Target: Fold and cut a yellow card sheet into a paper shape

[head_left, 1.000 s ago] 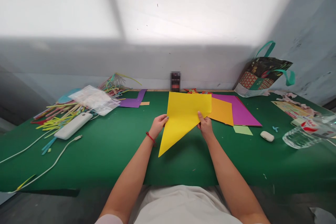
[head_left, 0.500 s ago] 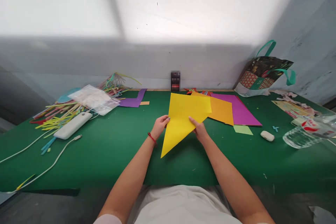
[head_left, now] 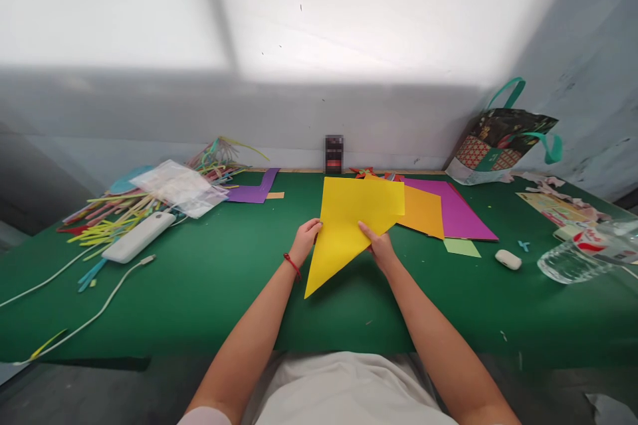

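Between left hand (head_left: 305, 240) and right hand (head_left: 381, 250), above green table (head_left: 199, 305): yellow sheet (head_left: 346, 212), broad at the far end, pointed at the near end. Long axis of yellow sheet: diagonal, from near-left tip to far-right corner. On its left edge, roughly midway: left fingers (head_left: 314, 225) pinched narrow on the paper. On its slanting right-hand edge, also roughly midway: right thumb (head_left: 365, 229) flat on the upper face, aimed toward its far-left corner; other digits largely hidden beneath, grip apparently closed on the paper. Closer to its tip: left hand, by a small margin. Closer to its far-right corner: right hand. Under its near portion: shadow on green table, suggestive of a raised tip; contact at its far edge impossible to tell. Behind it: dark device (head_left: 333, 154) near wall (head_left: 279, 119). Right of it, partly covered by it: orange sheet (head_left: 423, 209).
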Available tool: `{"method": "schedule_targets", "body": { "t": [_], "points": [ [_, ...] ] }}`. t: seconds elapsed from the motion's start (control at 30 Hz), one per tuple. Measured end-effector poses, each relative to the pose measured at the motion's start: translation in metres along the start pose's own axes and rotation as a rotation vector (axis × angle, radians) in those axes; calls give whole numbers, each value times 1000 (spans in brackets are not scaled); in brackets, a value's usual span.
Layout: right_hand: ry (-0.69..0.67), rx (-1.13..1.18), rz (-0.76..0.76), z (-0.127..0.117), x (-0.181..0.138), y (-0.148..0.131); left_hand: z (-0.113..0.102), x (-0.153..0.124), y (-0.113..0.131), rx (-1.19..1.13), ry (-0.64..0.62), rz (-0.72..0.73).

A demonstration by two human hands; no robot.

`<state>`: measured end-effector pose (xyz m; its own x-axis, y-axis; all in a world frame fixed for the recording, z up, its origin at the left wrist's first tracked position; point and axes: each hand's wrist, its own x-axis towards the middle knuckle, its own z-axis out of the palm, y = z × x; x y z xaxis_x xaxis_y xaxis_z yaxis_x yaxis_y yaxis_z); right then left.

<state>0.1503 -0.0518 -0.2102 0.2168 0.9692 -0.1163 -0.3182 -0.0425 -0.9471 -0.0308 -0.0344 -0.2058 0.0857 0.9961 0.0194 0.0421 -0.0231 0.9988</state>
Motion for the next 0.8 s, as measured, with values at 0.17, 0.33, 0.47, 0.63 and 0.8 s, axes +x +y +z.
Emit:
{"method": "schedule_targets", "body": {
  "t": [0.17, 0.33, 0.47, 0.63, 0.8],
  "points": [
    [-25, -29, -16, -1, 0, 0, 2, 1, -1, 29, -2, 101],
    [-39, -42, -27, -1, -1, 0, 2, 1, -1, 11, -15, 128],
    [-45, -15, -19, 0, -1, 0, 2, 1, -2, 6, -8, 139],
    [-33, -4, -6, 1, -2, 0, 2, 1, -2, -6, -12, 131],
    [-29, -18, -9, 1, -2, 0, 2, -1, 0, 4, 0, 125]
  ]
}}
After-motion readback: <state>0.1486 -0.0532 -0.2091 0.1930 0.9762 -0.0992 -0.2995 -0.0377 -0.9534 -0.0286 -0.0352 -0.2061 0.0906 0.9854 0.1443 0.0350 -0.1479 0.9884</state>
